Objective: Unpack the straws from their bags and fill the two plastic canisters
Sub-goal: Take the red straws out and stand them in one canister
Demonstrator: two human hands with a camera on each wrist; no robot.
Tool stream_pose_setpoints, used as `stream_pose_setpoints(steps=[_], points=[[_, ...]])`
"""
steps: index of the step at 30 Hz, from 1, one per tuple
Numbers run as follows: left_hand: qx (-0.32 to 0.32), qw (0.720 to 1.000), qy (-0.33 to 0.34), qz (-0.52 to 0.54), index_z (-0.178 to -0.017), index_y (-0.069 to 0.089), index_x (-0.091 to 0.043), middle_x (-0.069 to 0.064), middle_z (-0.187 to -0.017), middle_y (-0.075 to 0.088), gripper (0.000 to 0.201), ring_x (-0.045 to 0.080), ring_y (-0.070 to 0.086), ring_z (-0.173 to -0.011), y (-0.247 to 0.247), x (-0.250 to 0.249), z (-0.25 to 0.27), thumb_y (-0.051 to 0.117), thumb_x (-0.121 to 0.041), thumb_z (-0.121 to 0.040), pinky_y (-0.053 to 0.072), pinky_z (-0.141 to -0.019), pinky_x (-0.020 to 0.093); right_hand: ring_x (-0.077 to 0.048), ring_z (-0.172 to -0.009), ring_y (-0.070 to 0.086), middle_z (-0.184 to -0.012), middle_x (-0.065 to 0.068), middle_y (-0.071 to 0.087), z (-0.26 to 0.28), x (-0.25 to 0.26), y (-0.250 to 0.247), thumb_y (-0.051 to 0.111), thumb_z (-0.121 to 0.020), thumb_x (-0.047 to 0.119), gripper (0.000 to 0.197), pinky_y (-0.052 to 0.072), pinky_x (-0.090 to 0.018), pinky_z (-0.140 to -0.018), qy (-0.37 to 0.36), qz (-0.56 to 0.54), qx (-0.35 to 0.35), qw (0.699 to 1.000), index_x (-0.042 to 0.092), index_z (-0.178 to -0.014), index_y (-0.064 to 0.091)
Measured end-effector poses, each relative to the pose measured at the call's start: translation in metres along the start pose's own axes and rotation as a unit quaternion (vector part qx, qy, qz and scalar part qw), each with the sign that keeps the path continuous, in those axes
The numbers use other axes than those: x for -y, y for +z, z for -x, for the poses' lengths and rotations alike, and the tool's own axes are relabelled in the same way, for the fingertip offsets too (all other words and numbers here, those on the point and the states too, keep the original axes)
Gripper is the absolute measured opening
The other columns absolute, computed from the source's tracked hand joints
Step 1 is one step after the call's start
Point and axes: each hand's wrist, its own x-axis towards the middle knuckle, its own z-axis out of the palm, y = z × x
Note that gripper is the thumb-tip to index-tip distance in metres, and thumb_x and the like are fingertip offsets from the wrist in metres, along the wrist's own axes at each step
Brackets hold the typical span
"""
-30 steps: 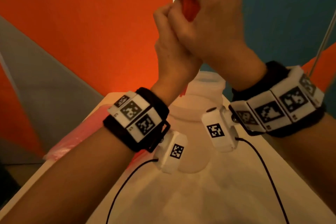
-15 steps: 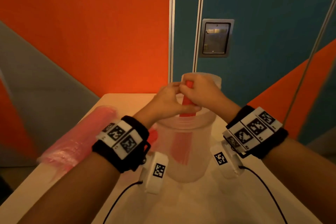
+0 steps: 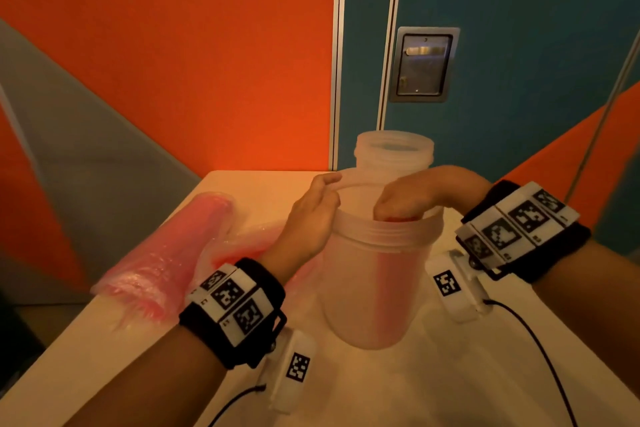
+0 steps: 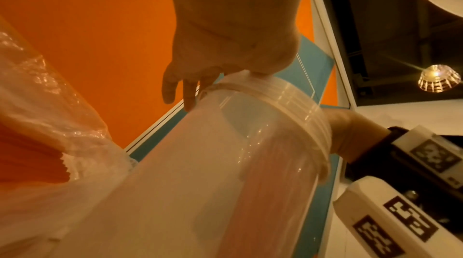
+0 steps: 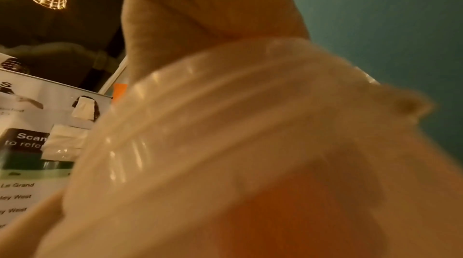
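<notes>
Your head camera looks forward and down at the near canister [image 3: 374,274] from above. Your left wrist camera sits close by its left side, looking up along its wall [image 4: 200,173]. Your right wrist camera is pressed near its threaded rim [image 5: 225,104], blurred. All three share that canister.

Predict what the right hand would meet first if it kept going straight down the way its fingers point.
Probably the red straws standing inside the near canister; the right hand already reaches into its mouth. Contact is hidden.

A pale table [image 3: 433,388] carries two translucent canisters [image 3: 370,281], one behind the other, and bagged pink straws [image 3: 162,260].
</notes>
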Motion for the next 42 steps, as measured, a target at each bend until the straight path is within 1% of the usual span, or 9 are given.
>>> stream_pose_setpoints(steps=[5,10,15,20,23,25,29,36,42], points=[[-0.008,1.0,-0.006,-0.012,-0.124,0.047,-0.025,-0.012,-0.091,0.054,0.034,0.0,0.047,-0.078,0.002,-0.002,0.0,0.031,-0.016,-0.096,0.037,-0.067,0.02,-0.022,-0.115,0.052,-0.127,0.0,0.054,-0.012,-0.026,-0.003,0.059,-0.084,0.019,0.046,0.045,-0.034,-0.098,0.017,0.115,-0.106,0.988,0.023,-0.129,0.05],[0.006,1.0,-0.001,-0.019,-0.132,0.039,-0.028,-0.01,-0.101,0.054,0.036,0.01,0.049,-0.089,0.001,-0.003,0.001,0.03,-0.019,-0.098,0.035,-0.066,0.017,-0.013,-0.105,0.053,-0.125,0.0,0.059,-0.012,-0.03,-0.007,0.059,-0.086,0.015,0.032,0.036,-0.021,-0.086,-0.045,0.058,-0.252,0.965,0.019,-0.118,0.06],[0.013,0.998,-0.014,0.063,-0.141,0.022,-0.035,-0.004,-0.138,0.042,0.044,0.014,0.042,-0.125,-0.007,0.007,0.002,0.026,-0.046,-0.099,0.035,-0.104,0.033,-0.007,-0.085,0.054,-0.098,0.004,0.065,0.018,-0.016,-0.022,0.054,-0.09,0.014,0.021,0.04,-0.016,-0.073,-0.081,-0.016,-0.384,0.92,0.019,-0.104,0.069],[-0.072,0.993,-0.07,-0.068,-0.087,0.057,-0.019,0.003,-0.088,0.064,0.017,0.019,0.057,-0.078,-0.049,0.043,-0.006,0.044,-0.025,-0.096,0.049,-0.074,0.036,0.003,-0.064,0.05,-0.074,0.013,0.057,0.049,0.021,-0.002,0.054,-0.087,0.012,0.016,0.037,-0.004,-0.061,-0.16,-0.104,-0.511,0.838,0.016,-0.086,0.069],[-0.035,0.969,-0.11,-0.218,-0.068,0.055,-0.013,0.001,-0.064,0.056,0.023,0.017,0.05,-0.059,-0.068,0.077,-0.003,0.05,-0.013,-0.089,0.039,-0.054,0.025,-0.004,-0.062,0.05,-0.068,0.007,0.058,0.059,0.054,0.034,0.044,-0.079,0.017,0.021,0.041,-0.016,-0.061,-0.291,-0.071,-0.484,0.822,0.012,-0.073,0.063],[-0.008,0.932,-0.108,-0.346,-0.068,0.056,-0.014,-0.003,-0.064,0.053,0.018,0.015,0.049,-0.063,-0.073,0.097,0.005,0.051,-0.008,-0.084,0.031,-0.049,0.02,-0.016,-0.072,0.056,-0.08,-0.002,0.061,0.05,0.072,0.061,0.043,-0.081,0.02,0.019,0.04,-0.027,-0.064,-0.308,0.015,-0.384,0.87,0.012,-0.079,0.06],[0.024,0.901,-0.054,-0.43,-0.086,0.066,-0.014,0.002,-0.092,0.063,0.015,0.015,0.054,-0.081,-0.074,0.127,0.018,0.055,-0.005,-0.08,0.035,-0.068,0.019,-0.03,-0.099,0.055,-0.108,-0.012,0.058,0.005,0.094,0.112,0.044,-0.09,0.018,0.019,0.036,-0.033,-0.072,-0.239,0.084,-0.223,0.941,0.007,-0.1,0.056],[0.049,0.905,-0.038,-0.421,-0.085,0.068,-0.008,0.009,-0.09,0.067,0.035,0.024,0.061,-0.083,-0.068,0.133,0.026,0.049,-0.035,-0.073,0.043,-0.071,0.028,-0.035,-0.107,0.054,-0.114,-0.021,0.058,-0.095,0.107,0.137,0.042,-0.088,0.002,0.026,0.041,-0.041,-0.089,-0.163,-0.02,-0.265,0.95,-0.001,-0.109,0.057],[0.102,0.904,-0.047,-0.412,-0.107,0.067,-0.007,0.009,-0.108,0.067,0.043,0.023,0.062,-0.098,-0.082,0.131,0.039,0.053,-0.033,-0.075,0.045,-0.087,0.029,-0.032,-0.111,0.05,-0.121,-0.018,0.051,-0.149,0.111,0.148,0.04,-0.093,0.006,0.028,0.039,-0.038,-0.096,-0.194,-0.019,-0.269,0.943,0.001,-0.118,0.052]])
